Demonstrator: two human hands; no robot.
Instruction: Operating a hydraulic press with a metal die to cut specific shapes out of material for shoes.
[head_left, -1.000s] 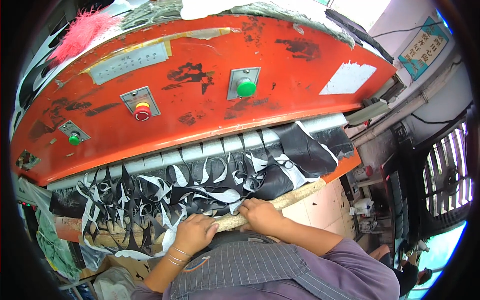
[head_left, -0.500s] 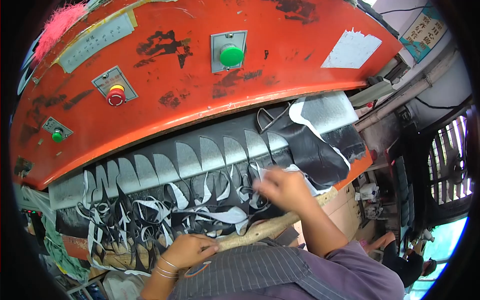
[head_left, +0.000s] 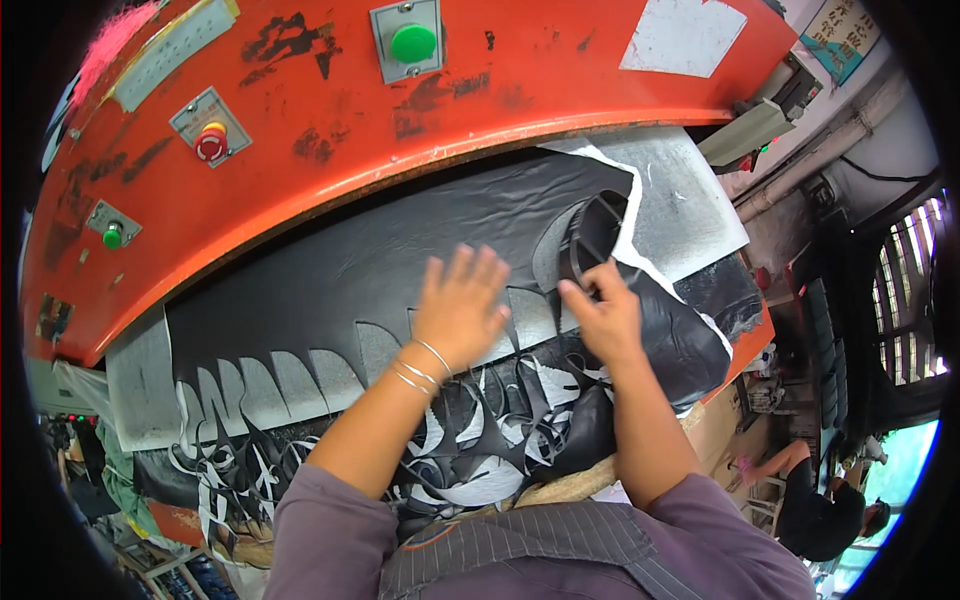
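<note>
A sheet of black leather (head_left: pixel 330 265) with a ragged white edge covers the grey cutting board (head_left: pixel 690 210); curved pieces are cut out along its near side. My left hand (head_left: pixel 460 310) hovers over or rests on the leather with fingers spread, blurred, holding nothing. To its right, my right hand (head_left: pixel 608 318) grips the near end of a dark metal cutting die (head_left: pixel 580 240), a curved open frame standing on the leather near the white edge. Black-and-white leather offcuts (head_left: pixel 480 430) hang in a tangle along the near edge, below my hands.
The orange press beam (head_left: pixel 300 110) spans the far side, just beyond the leather. It carries green buttons (head_left: pixel 413 43) and a red stop button (head_left: pixel 211 142). A pale wooden bar (head_left: pixel 570 482) lies close to my body. Another person (head_left: pixel 820 515) sits at the far right.
My left hand has left the wooden bar and reached forward over the leather. My right hand has moved from the offcuts to the cutting die. More of the leather sheet now shows.
</note>
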